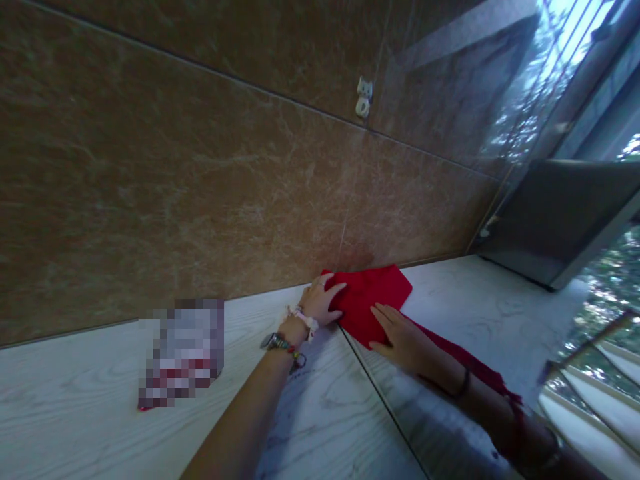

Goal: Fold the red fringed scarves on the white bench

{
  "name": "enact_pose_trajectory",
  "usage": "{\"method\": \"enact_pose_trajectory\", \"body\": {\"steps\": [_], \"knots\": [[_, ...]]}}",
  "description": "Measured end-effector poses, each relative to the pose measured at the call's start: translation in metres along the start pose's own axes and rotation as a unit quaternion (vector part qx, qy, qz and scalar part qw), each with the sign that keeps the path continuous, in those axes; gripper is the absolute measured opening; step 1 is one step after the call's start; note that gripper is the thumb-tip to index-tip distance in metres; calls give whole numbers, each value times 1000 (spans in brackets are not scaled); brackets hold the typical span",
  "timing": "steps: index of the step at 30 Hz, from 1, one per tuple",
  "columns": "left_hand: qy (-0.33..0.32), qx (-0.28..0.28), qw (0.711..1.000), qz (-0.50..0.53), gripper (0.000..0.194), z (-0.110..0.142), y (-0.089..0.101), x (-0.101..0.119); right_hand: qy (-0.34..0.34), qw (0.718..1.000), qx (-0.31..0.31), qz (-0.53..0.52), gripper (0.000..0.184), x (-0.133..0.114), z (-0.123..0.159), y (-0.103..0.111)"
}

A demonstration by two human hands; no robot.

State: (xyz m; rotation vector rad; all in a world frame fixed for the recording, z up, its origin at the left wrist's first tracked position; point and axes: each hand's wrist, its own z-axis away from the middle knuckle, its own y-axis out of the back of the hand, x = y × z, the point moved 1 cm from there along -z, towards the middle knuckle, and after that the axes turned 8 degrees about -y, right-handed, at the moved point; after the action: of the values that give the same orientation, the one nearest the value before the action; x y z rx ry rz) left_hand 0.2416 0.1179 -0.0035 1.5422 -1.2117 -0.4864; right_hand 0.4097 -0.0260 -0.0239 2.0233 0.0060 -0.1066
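A piece of red cloth lies against the foot of the tiled wall, on a pale wood-patterned surface. From it a narrow red strip runs down to the right, along my right forearm. My left hand rests on the cloth's left edge with its fingers apart; a scrunchie, a watch and a bracelet circle that wrist. Across the lower part of the cloth my right hand lies flat, fingers stretched out and thumb apart. Neither hand visibly grips the fabric.
A pixelated object lies to the left on the pale surface. A white cat-shaped hook is fixed to the brown tiled wall. At the right stands a dark box-like object, beside railings and greenery.
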Motion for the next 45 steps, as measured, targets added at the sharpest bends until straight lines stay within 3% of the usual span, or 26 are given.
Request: {"method": "enact_pose_trajectory", "body": {"steps": [3,7,12,17,22,24,26,27,32,35,39,45], "knots": [[-74,-44,996,-35,54,2,-9,-4,-34,995,9,91,51,-16,11,-8],[-67,-30,996,-42,57,1,-22,-15,-20,990,52,126,45,-15,4,-6],[-49,-18,999,-11,54,1,-28,-24,59,981,94,159,44,-20,11,-10],[-38,-56,997,-33,64,6,-26,-15,35,984,59,166,51,-19,25,-21],[-124,-76,989,-5,76,11,-25,7,29,999,-44,15,51,10,10,4],[-122,-90,988,1,75,12,-27,12,-59,995,-48,-57,44,33,-12,19],[-116,-95,989,0,71,12,-28,14,-269,961,-26,-63,37,61,-41,29],[-113,-93,989,0,70,13,-29,15,-315,947,-23,-55,36,74,-55,30],[-116,-75,990,1,70,14,-33,12,-397,915,-59,-47,31,114,-99,7],[-120,-69,990,8,70,15,-33,13,-402,911,-74,-50,33,126,-105,-3],[-116,-86,989,10,68,17,-29,16,-385,920,-45,-48,23,136,-106,-4],[-123,-98,988,3,66,17,-29,18,-296,953,16,-62,24,123,-100,-29]]}}
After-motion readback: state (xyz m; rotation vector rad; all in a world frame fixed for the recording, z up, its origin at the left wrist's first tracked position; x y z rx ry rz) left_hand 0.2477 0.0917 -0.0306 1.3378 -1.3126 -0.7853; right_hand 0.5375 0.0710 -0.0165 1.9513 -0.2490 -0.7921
